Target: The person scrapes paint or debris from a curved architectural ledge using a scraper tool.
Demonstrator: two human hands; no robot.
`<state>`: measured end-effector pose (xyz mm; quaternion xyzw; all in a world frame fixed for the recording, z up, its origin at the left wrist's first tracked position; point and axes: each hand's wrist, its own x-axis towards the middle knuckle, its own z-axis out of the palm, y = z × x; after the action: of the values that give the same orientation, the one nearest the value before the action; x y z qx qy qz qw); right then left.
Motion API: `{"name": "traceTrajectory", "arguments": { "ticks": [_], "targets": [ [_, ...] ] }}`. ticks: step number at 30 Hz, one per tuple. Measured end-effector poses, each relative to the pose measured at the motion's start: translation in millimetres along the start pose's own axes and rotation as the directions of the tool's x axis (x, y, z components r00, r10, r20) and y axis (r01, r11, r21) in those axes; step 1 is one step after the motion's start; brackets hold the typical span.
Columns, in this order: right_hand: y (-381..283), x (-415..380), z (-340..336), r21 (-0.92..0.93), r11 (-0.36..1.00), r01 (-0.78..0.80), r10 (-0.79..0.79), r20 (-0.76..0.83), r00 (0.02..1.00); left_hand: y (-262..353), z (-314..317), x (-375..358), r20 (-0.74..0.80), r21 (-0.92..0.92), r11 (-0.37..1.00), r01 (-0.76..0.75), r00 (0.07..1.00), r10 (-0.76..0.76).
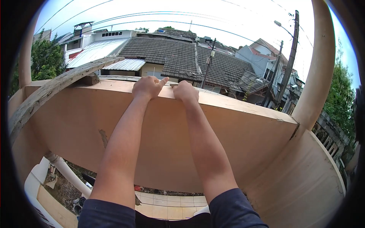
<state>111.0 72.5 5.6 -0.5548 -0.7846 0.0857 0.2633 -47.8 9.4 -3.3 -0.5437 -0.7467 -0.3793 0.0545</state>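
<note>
Both arms reach forward to the top of a peach-coloured parapet wall (235, 105). My left hand (146, 87) is at the wall's top edge, its fingers curled and its thumb sticking out to the right. A short gap to the right is my right hand (185, 91), also closed, with its knuckles towards me. A small pale bit shows by its thumb, too small to name. The far side of both hands is hidden, so what the fingers hold cannot be made out. Behind my left hand, a thin greyish strip (119, 78) runs along the wall's far edge.
A long weathered wooden plank (57, 89) slants over the wall at left, by a dark block (90, 79). Round columns (316, 64) rise at both sides. Below lies a tiled floor (167, 201). Beyond are tiled roofs (156, 49), utility poles (292, 57) and overhead wires.
</note>
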Motion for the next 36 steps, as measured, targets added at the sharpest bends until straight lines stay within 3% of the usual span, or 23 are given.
{"name": "traceTrajectory", "arguments": {
  "ticks": [2, 4, 7, 14, 16, 19, 23, 25, 31, 36],
  "targets": [
    [-1, 1, 0, -0.049, 0.998, -0.041, 0.038, -0.050, 0.998, 0, -1, 0, 0.014, 0.001, 1.000, 0.016, 1.000, -0.016],
    [5, 9, 2, -0.011, 0.994, 0.106, -0.105, 0.073, 0.992, 1, 1, -2, -0.040, 0.050, 0.999, -0.015, 0.999, 0.017],
    [8, 18, 7, 0.023, 0.996, 0.089, -0.091, 0.149, 0.985, 3, -4, -3, 0.017, 0.055, 0.998, 0.003, 1.000, -0.004],
    [2, 10, 3, -0.110, 0.994, 0.000, 0.008, 0.075, 0.997, 1, -4, -2, 0.028, 0.052, 0.999, 0.008, 1.000, -0.009],
    [7, 20, 7, 0.039, 0.985, 0.167, -0.171, 0.201, 0.964, 0, 0, -1, -0.019, 0.037, 0.999, -0.005, 1.000, 0.006],
    [11, 19, 1, 0.136, 0.969, 0.206, -0.237, 0.274, 0.932, -1, 0, 0, -0.006, 0.038, 0.999, -0.011, 1.000, 0.011],
    [10, 20, 11, 0.120, 0.989, 0.091, -0.112, 0.178, 0.978, 1, -1, -2, -0.007, 0.029, 1.000, -0.003, 1.000, 0.003],
    [0, 1, 1, -0.013, 1.000, 0.010, -0.009, 0.053, 0.999, 3, -7, -3, 0.042, 0.048, 0.999, -0.001, 0.999, -0.001],
    [14, 20, 6, 0.149, 0.957, 0.249, -0.276, 0.202, 0.940, 0, -2, -2, 0.001, 0.040, 0.999, -0.005, 1.000, 0.005],
    [2, 9, 1, 0.043, 0.995, 0.091, -0.096, 0.146, 0.985, 1, -2, -1, -0.010, 0.032, 0.999, -0.008, 1.000, 0.008]
  ]
}}
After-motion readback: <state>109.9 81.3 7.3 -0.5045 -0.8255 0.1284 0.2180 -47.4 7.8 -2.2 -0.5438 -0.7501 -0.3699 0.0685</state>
